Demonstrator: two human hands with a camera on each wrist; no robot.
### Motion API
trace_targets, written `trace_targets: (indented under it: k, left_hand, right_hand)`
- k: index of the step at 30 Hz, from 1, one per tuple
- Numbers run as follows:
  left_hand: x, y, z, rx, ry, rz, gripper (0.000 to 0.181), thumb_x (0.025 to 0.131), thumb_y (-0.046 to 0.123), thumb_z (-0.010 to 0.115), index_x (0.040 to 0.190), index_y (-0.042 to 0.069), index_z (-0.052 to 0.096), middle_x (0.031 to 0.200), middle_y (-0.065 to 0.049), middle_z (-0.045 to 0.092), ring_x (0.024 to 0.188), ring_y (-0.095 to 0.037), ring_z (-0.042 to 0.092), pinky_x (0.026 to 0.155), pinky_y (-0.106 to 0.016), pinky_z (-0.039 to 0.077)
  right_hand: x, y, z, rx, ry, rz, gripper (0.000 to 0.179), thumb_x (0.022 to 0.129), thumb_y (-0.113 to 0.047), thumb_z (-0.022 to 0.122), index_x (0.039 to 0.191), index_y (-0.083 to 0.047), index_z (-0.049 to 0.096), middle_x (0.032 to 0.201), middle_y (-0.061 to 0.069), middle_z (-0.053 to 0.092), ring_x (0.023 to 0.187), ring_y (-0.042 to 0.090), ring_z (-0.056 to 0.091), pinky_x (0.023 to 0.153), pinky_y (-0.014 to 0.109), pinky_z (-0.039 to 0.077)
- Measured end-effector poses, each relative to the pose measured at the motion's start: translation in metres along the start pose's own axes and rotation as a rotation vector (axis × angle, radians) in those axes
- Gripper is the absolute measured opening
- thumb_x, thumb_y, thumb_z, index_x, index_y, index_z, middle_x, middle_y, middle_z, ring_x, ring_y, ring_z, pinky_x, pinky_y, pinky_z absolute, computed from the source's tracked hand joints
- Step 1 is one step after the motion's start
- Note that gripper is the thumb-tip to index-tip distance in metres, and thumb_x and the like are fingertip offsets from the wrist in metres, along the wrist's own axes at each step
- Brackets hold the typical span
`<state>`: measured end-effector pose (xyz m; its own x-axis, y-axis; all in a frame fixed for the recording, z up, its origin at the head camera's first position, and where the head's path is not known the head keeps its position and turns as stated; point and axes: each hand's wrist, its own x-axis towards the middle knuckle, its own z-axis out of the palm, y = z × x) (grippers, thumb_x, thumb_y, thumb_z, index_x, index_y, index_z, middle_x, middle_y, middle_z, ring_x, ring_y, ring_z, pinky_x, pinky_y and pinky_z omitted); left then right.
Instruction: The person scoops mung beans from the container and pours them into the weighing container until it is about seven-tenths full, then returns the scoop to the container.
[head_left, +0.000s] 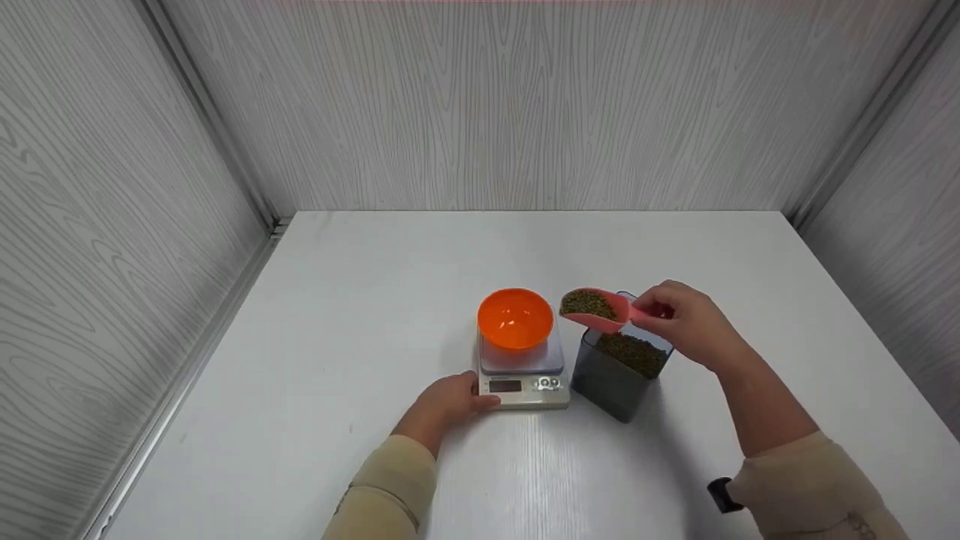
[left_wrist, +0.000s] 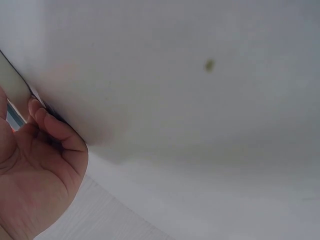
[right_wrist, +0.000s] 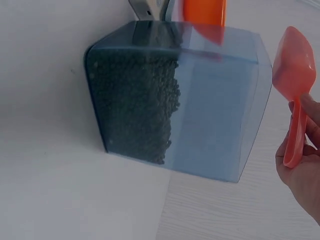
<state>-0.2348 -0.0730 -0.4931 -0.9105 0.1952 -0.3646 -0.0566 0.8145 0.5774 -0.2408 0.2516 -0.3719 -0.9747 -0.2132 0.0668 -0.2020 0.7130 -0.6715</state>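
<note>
My right hand (head_left: 686, 322) grips the handle of a pink scoop (head_left: 611, 315) heaped with greenish-brown pellets (head_left: 587, 303). The scoop is held above the far side of a clear square container (head_left: 611, 382), part filled with the same pellets. In the right wrist view the scoop (right_wrist: 295, 62) shows its underside, beyond the container's open top. An orange bowl (head_left: 515, 319) sits on the platform of a kitchen scale (head_left: 525, 382), just left of the scoop. At the scale's front left corner my left hand (head_left: 450, 397) holds its edge, thumb along the front and fingers curled at the side.
Scale and container stand close together on a white table (head_left: 337, 315). A pale wood-grain panel (head_left: 525, 105) rises at the back, with similar panels left and right. One small greenish speck (left_wrist: 209, 65) shows on the white surface in the left wrist view.
</note>
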Motion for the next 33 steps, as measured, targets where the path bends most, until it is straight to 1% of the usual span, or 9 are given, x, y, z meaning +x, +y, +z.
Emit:
trace_targets:
  k: [4, 8, 11, 15, 20, 28, 33]
  left_hand:
    - [0.000, 0.002, 0.000, 0.001, 0.001, -0.012, 0.046, 0.081, 0.046, 0.063, 0.113, 0.015, 0.056, 0.102, -0.002, 0.059, 0.094, -0.021, 0.052, 0.095, -0.044, 0.038]
    - [0.001, 0.002, 0.002, 0.000, 0.004, -0.026, 0.045, 0.080, 0.048, 0.063, 0.111, 0.015, 0.057, 0.099, -0.001, 0.059, 0.092, -0.021, 0.052, 0.094, -0.044, 0.039]
    - [0.001, 0.003, 0.003, 0.000, 0.006, -0.018, 0.043, 0.080, 0.048, 0.064, 0.107, 0.015, 0.057, 0.095, -0.001, 0.059, 0.090, -0.021, 0.052, 0.092, -0.044, 0.040]
    - [0.000, 0.004, 0.004, 0.003, 0.007, -0.011, 0.043, 0.079, 0.047, 0.065, 0.107, 0.016, 0.057, 0.096, -0.001, 0.059, 0.091, -0.021, 0.052, 0.093, -0.044, 0.040]
    - [0.000, 0.006, 0.004, 0.000, 0.009, 0.011, 0.044, 0.079, 0.046, 0.065, 0.109, 0.015, 0.057, 0.102, -0.003, 0.060, 0.095, -0.022, 0.053, 0.097, -0.044, 0.038]
    - [0.000, 0.008, 0.004, 0.010, 0.009, 0.015, 0.043, 0.079, 0.046, 0.065, 0.106, 0.014, 0.057, 0.097, -0.003, 0.060, 0.092, -0.021, 0.053, 0.094, -0.043, 0.039]
    - [0.001, 0.008, 0.004, 0.038, 0.004, 0.020, 0.041, 0.080, 0.046, 0.064, 0.102, 0.013, 0.056, 0.091, -0.003, 0.058, 0.088, -0.021, 0.052, 0.092, -0.043, 0.041]
  right_hand:
    - [0.012, -0.010, 0.012, -0.014, -0.003, 0.016, 0.019, 0.086, -0.022, 0.064, 0.100, -0.010, 0.065, 0.097, 0.006, 0.055, 0.086, 0.022, 0.049, 0.074, 0.032, 0.047]
    - [0.024, -0.016, 0.024, -0.039, 0.006, 0.027, 0.017, 0.086, -0.019, 0.064, 0.099, -0.008, 0.065, 0.096, 0.008, 0.055, 0.087, 0.023, 0.051, 0.076, 0.034, 0.048]
    - [0.029, -0.019, 0.032, -0.071, 0.018, 0.030, 0.015, 0.086, -0.016, 0.064, 0.098, -0.008, 0.065, 0.095, 0.009, 0.055, 0.086, 0.023, 0.052, 0.076, 0.036, 0.050]
    - [0.031, -0.023, 0.042, -0.132, 0.021, 0.029, 0.015, 0.085, -0.015, 0.064, 0.097, -0.005, 0.065, 0.093, 0.009, 0.054, 0.084, 0.024, 0.052, 0.076, 0.036, 0.051]
    - [0.032, -0.025, 0.049, -0.206, 0.041, -0.008, 0.015, 0.084, -0.012, 0.066, 0.095, -0.002, 0.065, 0.088, 0.010, 0.054, 0.083, 0.023, 0.050, 0.074, 0.035, 0.049]
    - [0.033, -0.029, 0.056, -0.303, 0.105, -0.108, 0.011, 0.081, -0.007, 0.067, 0.090, -0.001, 0.065, 0.086, 0.011, 0.054, 0.084, 0.025, 0.048, 0.072, 0.035, 0.048]
    - [0.033, -0.031, 0.057, -0.312, 0.112, -0.099, 0.012, 0.080, -0.006, 0.067, 0.091, -0.002, 0.065, 0.086, 0.010, 0.053, 0.084, 0.025, 0.047, 0.072, 0.035, 0.048]
